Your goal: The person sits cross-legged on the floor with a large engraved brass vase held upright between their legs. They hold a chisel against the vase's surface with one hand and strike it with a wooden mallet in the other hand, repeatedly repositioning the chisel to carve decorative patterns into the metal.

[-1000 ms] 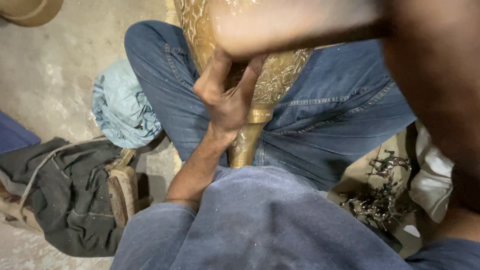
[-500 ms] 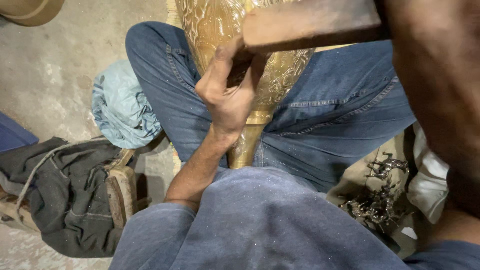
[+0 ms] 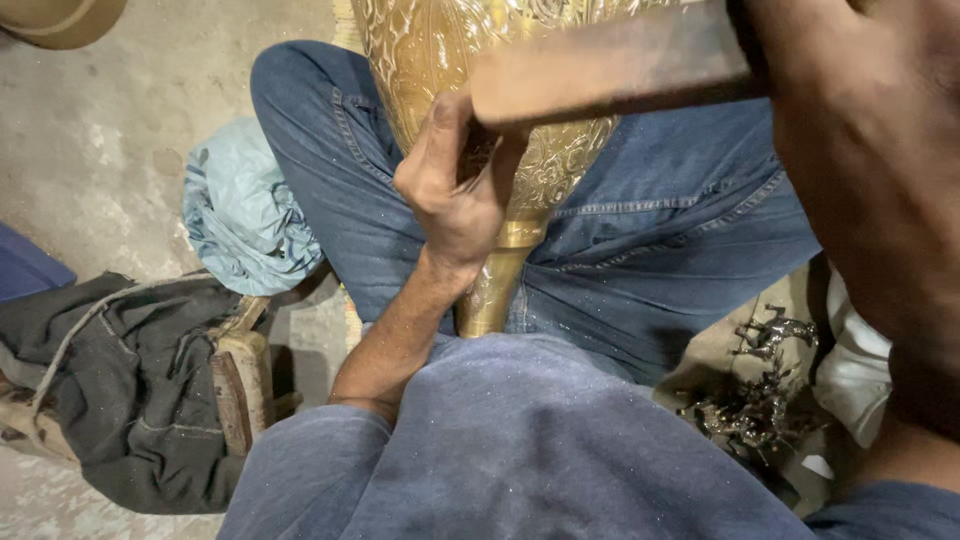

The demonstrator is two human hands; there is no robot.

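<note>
Across the lap, between two knees in blue denim jeans (image 3: 650,240), lies a tall engraved brass vase (image 3: 440,50) with a narrow golden stem that runs down toward the body; its ornate patterned belly fills the top middle of the view and its foot end sits just above the blue-grey shirt (image 3: 520,450). Against that belly the left hand (image 3: 455,190) is curled narrow, its fingers pinched around a small dark tool that is mostly hidden by the thumb, so its shape cannot be told. Up close to the camera, at the right edge, the right hand (image 3: 860,130) is a large blurred shape closed around a thick brown wooden handle (image 3: 610,65), which crosses in front of the vase just above the left hand; whether the handle touches the hidden tool cannot be told. Left of the thigh a crumpled pale blue cloth (image 3: 245,215) lies on the grey concrete floor (image 3: 100,130). Nearer the bottom left a dark grey garment (image 3: 120,390) is heaped beside a worn wooden block (image 3: 240,385). Below the right knee a cluster of small dark metal figurines (image 3: 755,400) rests on a tan sheet
</note>
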